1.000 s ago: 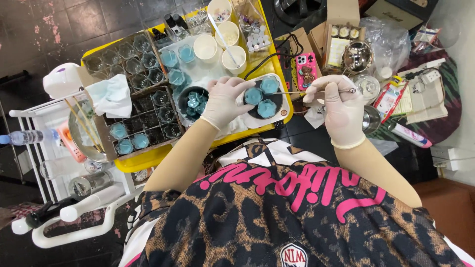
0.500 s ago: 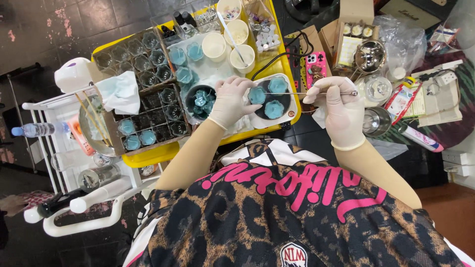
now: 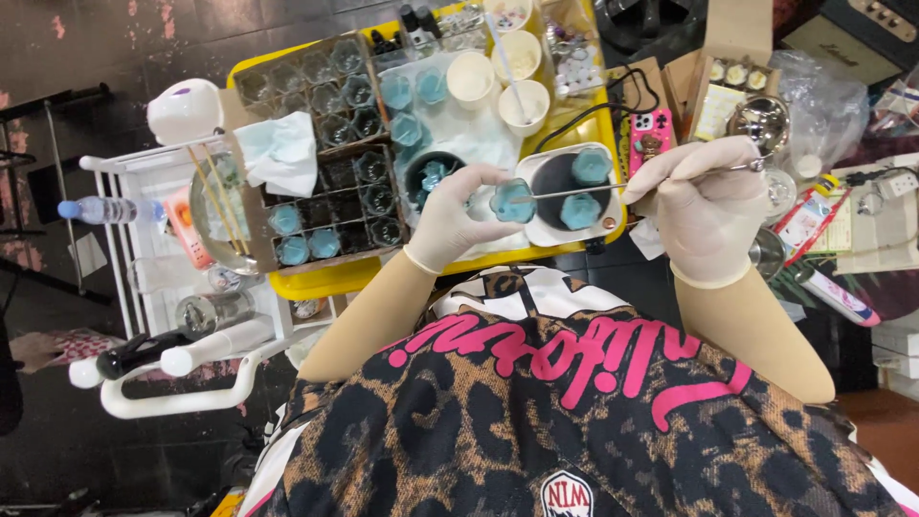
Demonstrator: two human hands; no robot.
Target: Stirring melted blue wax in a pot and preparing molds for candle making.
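The left hand (image 3: 458,215) had lifted a blue flower-shaped mould (image 3: 513,201) off the white tray (image 3: 548,233), pinching it; the right hand (image 3: 702,203), fingers pressed together on a thin metal tool (image 3: 584,190), touched its tip to it.

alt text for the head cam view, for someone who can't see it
Seen from above, a gloved left hand holds a small blue flower-shaped piece while the gloved right hand touches a thin metal tool to it, over a cluttered yellow tray of blue-filled cups.

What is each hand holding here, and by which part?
Left hand pinches a small blue flower-shaped piece at its left edge. Right hand holds a thin metal rod tool near its right end.
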